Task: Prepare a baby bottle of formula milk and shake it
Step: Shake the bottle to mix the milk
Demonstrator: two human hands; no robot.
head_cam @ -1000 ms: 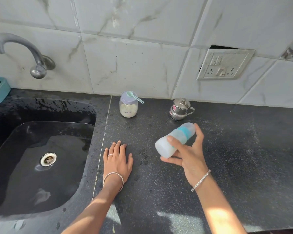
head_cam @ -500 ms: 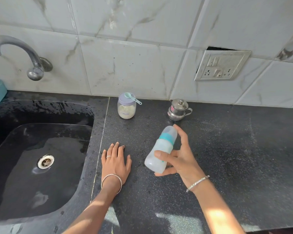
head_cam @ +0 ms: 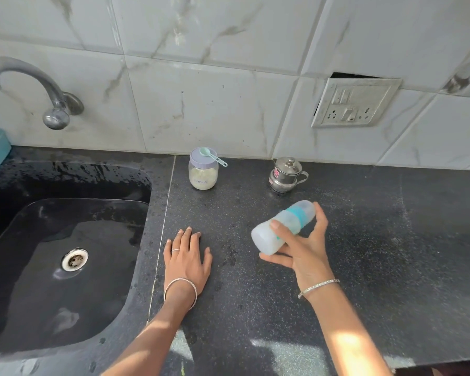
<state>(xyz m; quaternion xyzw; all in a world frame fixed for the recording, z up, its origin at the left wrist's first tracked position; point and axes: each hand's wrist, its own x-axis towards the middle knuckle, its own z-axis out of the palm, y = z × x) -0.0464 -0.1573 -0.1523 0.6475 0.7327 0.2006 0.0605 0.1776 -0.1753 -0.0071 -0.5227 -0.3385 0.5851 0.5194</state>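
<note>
Baby bottle (head_cam: 281,227) is up off the counter (head_cam: 377,267), tipped right over on its side, base swung toward the sink side and capped top pointing away toward the right back. The teal collar sits just under the clear cap, and the body looks milky and a touch blurred. The right hand (head_cam: 303,246) has it wrapped: thumb pressed across the near side of the body, fingers curled round the far side up by the collar, a bracelet on the wrist. It hangs over the middle of the counter, clear of the surface.

The left hand (head_cam: 186,260) lies flat on the counter near the sink-side edge, palm down, fingers extended and close together, gripping nothing, a ring on one finger and a bangle at the wrist.

Along the back edge by the tiled wall (head_cam: 215,104) stands the formula jar (head_cam: 203,170), lilac lid on, powder inside, with a teal scoop (head_cam: 210,156) resting across the lid. Further right on that back edge, well apart from the jar, sits a small steel lidded pot (head_cam: 285,175). The black sink (head_cam: 65,253) fills the left side, with the tap (head_cam: 38,88) above it.
</note>
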